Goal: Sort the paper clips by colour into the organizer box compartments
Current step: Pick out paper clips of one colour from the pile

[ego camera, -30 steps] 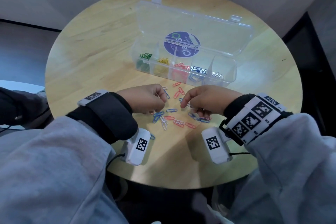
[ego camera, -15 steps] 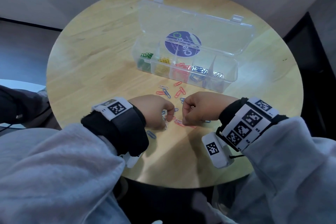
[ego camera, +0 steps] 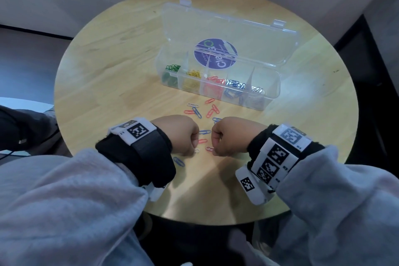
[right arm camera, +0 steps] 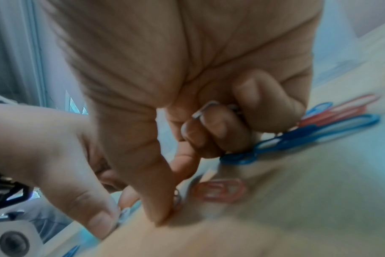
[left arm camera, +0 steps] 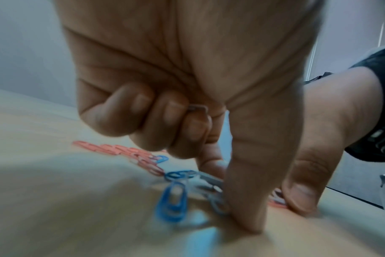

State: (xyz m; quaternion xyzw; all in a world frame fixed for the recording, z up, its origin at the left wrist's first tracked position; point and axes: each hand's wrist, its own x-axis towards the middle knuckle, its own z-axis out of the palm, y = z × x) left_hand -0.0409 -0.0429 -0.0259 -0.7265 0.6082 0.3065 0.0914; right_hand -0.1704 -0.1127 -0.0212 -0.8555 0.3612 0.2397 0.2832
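Note:
The clear organizer box (ego camera: 271,98) stands open at mid-table, with green, yellow, red, blue and white clips in separate compartments. Loose paper clips (ego camera: 212,109) in red, blue and white lie in front of it. My left hand (ego camera: 192,149) is curled over the pile. Its folded fingers hold a white clip (left arm camera: 197,108), while thumb and forefinger press down at a white clip (left arm camera: 210,181) on the table. My right hand (ego camera: 214,150) faces it a few centimetres away, with a white clip (right arm camera: 205,108) in its curled fingers and its thumb tip on a small clip (right arm camera: 177,198).
The round wooden table (ego camera: 112,67) ends just behind my wrists. The box's raised lid (ego camera: 226,34) with a purple sticker stands behind the compartments. A blue clip (ego camera: 178,161) lies by my left wrist. A dark wall edge runs on the right.
Both hands have drawn back toward me over the pile and come closer together. Their fingertips are now down on clips at the pile's near edge.

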